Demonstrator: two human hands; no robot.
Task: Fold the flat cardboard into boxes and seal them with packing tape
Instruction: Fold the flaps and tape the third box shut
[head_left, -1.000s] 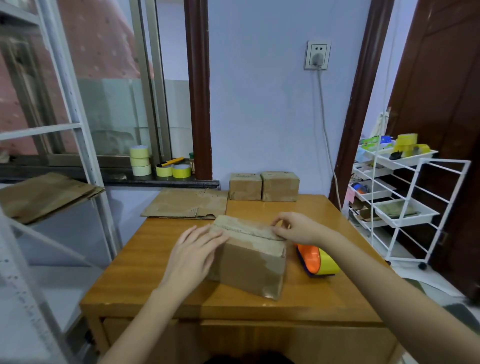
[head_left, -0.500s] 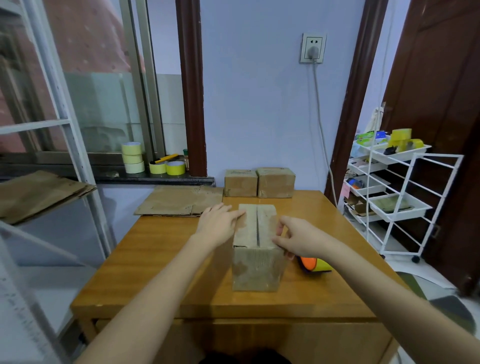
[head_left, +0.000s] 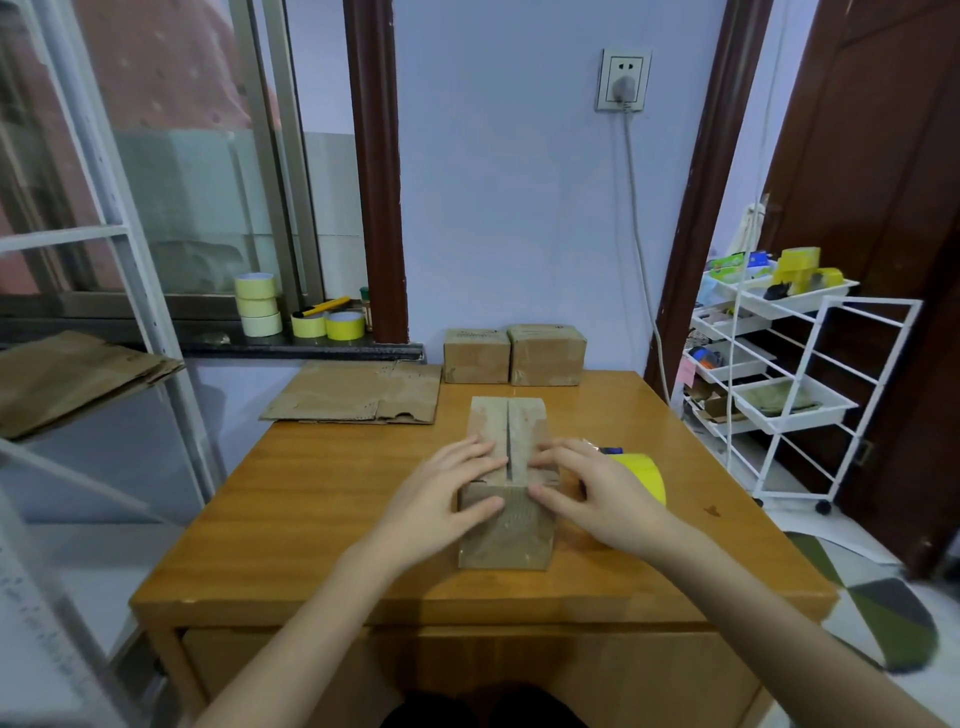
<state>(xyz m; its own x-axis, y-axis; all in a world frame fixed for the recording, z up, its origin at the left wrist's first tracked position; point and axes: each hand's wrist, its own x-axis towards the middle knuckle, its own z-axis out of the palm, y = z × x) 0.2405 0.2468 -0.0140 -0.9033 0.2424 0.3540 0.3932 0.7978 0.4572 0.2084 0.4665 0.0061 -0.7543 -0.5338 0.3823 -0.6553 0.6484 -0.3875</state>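
Cardboard box (head_left: 508, 467), folded up, stands near the middle of the wooden table (head_left: 311, 499), its two top flaps closed with an open seam running down the centre, away from the person. Left hand (head_left: 441, 501) lies on the left flap and near corner, fingers extended flat across the top and thumb against the front face; right hand (head_left: 597, 493) mirrors it on the right flap, fingers straight and pressing, thumb on the front face. Neither hand grasps anything. Yellow tape dispenser (head_left: 641, 475) sits on the table just beside the box to the right, partly hidden behind the right hand. Two finished boxes (head_left: 514, 356) stand side by side, touching, at the table's far edge against the wall. Flat cardboard sheet (head_left: 358, 400) lies at the far left corner, overhanging the edge. Tape rolls (head_left: 257, 304) are stacked on the window sill. More flat cardboard (head_left: 72, 374) rests on the white shelf at left. White wire trolley (head_left: 779, 384) stands at right.
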